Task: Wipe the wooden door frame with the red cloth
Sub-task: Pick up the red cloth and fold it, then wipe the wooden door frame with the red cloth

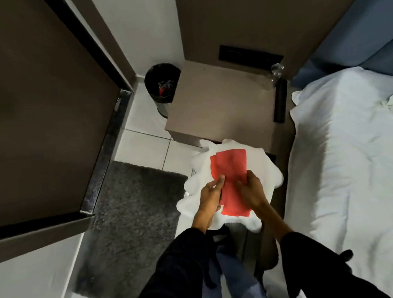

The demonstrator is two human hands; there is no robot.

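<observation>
We see one flat, rectangular red cloth [230,169] lying on a rumpled white fabric heap [267,176], near the smooth brown bedside surface [221,100]. Our left hand [210,192] pinches its left edge; our right hand [252,186] curls closed on its right edge. The dark wooden door frame [103,141] stands left, beside one shaggy grey mat [135,223].

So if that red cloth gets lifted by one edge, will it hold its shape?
Probably not. The red cloth looks thin and lies flat over the white fabric, so it should droop. It likely weighs little. Both hands, left hand and right hand, are pinching it.
</observation>
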